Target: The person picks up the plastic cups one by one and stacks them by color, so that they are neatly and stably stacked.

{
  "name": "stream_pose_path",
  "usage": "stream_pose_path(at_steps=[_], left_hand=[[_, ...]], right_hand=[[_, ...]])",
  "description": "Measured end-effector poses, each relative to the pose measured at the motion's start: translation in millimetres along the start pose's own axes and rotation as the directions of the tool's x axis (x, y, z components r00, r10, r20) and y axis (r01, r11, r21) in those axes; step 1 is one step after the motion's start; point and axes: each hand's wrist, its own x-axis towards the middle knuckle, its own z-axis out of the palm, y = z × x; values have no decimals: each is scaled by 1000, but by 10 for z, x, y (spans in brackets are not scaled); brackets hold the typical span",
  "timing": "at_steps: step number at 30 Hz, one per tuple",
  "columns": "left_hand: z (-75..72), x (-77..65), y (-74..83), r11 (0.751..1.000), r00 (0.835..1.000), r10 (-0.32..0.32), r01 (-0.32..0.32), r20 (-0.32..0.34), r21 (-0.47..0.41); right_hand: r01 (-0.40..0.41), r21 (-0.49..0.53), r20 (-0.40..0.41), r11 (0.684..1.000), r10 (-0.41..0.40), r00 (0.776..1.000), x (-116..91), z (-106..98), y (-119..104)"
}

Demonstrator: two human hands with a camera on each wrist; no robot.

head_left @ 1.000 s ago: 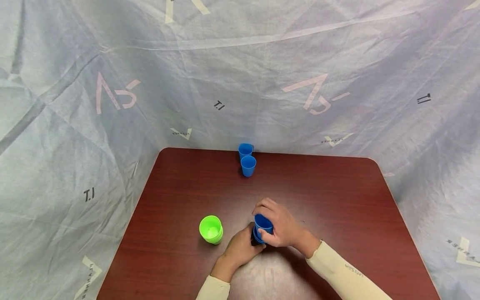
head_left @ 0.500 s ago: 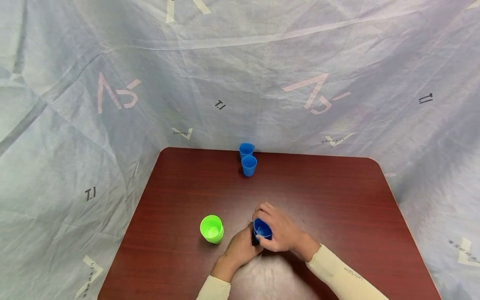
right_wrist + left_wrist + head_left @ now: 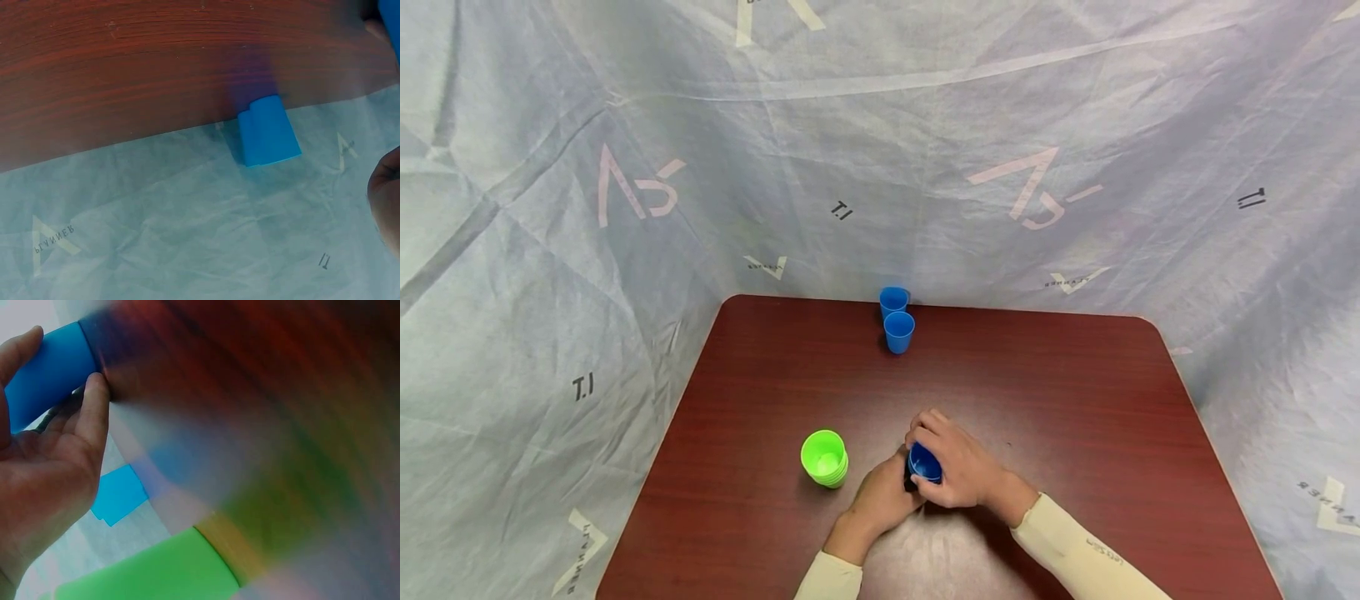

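Observation:
A stack of nested blue cups [image 3: 926, 463] stands at the near middle of the table, with both hands at it. Around its lower outside curl the fingers and thumb of my left hand [image 3: 880, 497]; the left wrist view shows this hand [image 3: 59, 450] along the side of a blue cup [image 3: 53, 372]. My right hand [image 3: 958, 462] grips the top cup near its rim, thumb on the near side and fingers on the far side. The right wrist view catches only part of the right hand [image 3: 387, 206] at its edge. Left of the hands stands a stack of green cups [image 3: 825, 460].
Two more blue cups stand at the back of the dark red table [image 3: 760, 367], a front one [image 3: 898, 333] overlapping a rear one [image 3: 892, 300]. Grey printed cloth [image 3: 880, 167] hangs behind and at both sides of the table.
My right hand has moved down, and the top blue cup has sunk into the cups below it. My left hand has stayed around the stack. The green cups have not moved.

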Motion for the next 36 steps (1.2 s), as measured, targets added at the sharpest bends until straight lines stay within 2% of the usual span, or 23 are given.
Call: stream_pose_path(at_steps=[4,13,22,30,36], left_hand=[[3,-5,-2,1000,1000,11,-11,-9,0],[-2,-17,-17,999,1000,22,-22,-10,-24],[-9,-24,-10,998,1000,6,-6,0,-67],[-21,-26,-16,998,1000,-14,16,22,-55],[-29,-20,-5,998,1000,12,-11,10,-60]], right_hand=[[-26,10,24,1000,25,999,-4,0,-8],[-40,48,5,998,40,999,69,-93,18],[-75,-23,19,997,75,997,189,-145,51],[-71,-59,-4,996,71,997,306,-138,59],[-117,-73,2,990,118,993,407,-173,98]])
